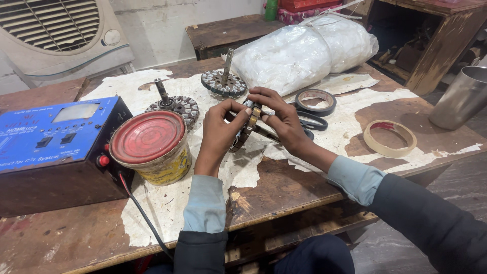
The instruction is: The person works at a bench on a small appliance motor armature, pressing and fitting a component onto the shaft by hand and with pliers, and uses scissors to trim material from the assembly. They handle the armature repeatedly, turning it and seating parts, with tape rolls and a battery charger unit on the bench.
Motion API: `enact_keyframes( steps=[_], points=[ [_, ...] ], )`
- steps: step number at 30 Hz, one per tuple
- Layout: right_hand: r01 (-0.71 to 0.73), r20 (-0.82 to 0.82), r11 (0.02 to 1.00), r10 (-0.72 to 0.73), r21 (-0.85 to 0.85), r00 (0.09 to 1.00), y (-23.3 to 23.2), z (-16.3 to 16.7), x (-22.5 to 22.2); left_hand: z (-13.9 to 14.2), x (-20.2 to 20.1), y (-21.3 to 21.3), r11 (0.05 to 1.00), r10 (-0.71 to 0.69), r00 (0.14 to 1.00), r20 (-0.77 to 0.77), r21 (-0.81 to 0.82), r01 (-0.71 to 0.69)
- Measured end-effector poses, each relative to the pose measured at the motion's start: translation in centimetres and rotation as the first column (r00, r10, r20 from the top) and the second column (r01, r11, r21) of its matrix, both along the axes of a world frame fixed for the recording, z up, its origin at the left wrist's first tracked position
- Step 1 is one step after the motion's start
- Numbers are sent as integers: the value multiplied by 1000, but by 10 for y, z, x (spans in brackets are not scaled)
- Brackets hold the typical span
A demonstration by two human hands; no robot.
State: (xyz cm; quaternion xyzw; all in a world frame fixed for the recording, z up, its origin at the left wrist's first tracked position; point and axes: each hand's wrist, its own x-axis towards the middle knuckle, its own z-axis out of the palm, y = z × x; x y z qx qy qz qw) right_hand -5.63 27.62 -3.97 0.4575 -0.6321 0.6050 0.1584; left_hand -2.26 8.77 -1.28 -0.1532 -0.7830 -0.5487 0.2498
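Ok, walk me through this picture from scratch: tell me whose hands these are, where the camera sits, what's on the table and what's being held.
There is no machine here. One camera sits on a person's head and looks down at their own two hands over a worn wooden table.

The left hand and the right hand together hold a round metal motor core on edge, fingers pinching its rim.

Two similar cores with upright shafts rest behind: one near the left hand, another further back. To the left stand a red-lidded tin and a blue electrical box. To the right lie a dark tape roll, scissors, a pale tape roll and a steel cup. A white plastic bundle sits at the back.
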Motion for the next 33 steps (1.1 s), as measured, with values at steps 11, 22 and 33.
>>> enact_keyframes(
  steps=[11, 22, 33],
  points=[
    [223, -301, 956, -160, 190, 940, 18, 9, -13, -11, 11, 13, 980, -200, 966, -162, -25, 198],
    [513, -315, 842, -448, 166, 837, 12, 32, -14, 5, 3, -2, 998, 32, 959, -282, 58, -16],
    [565, -52, 825, -565, -10, 823, -93, 29, -74, 5, -85, -68, 996, 50, 963, -265, 88, -27]
  ],
)
